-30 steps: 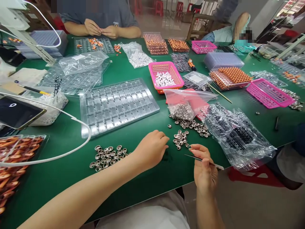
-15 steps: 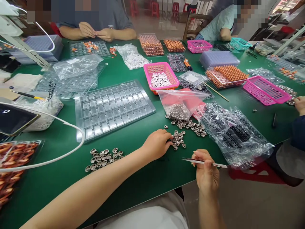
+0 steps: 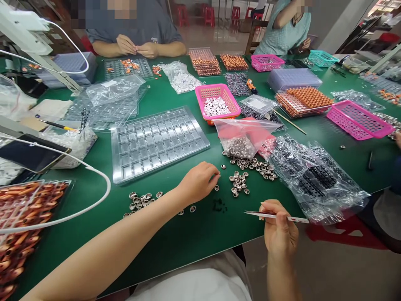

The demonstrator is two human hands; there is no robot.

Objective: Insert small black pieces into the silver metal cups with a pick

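Observation:
My left hand (image 3: 200,180) is over the table with fingers curled together, just left of a small pile of metal ring-like parts (image 3: 239,184). One such metal part (image 3: 216,188) lies right below its fingertips. Whether the fingers pinch anything is hidden. My right hand (image 3: 280,228) grips a pair of tweezers (image 3: 297,219) near the table's front edge, tips pointing left. Under and beside my left forearm more metal parts (image 3: 142,202) are spread out. Tiny dark pieces (image 3: 219,205) lie between my hands.
A clear compartment tray (image 3: 159,144) lies beyond my left hand. Behind the pile are a bag of metal parts (image 3: 239,144), a pink basket (image 3: 217,104) of white pieces and a bag of black parts (image 3: 316,179). A white cable (image 3: 103,179) loops at left. Co-workers sit across.
My left hand has moved left, off the pile of metal parts, and one part now lies apart near its fingertips. My right hand still holds the tweezers. The view has shifted slightly.

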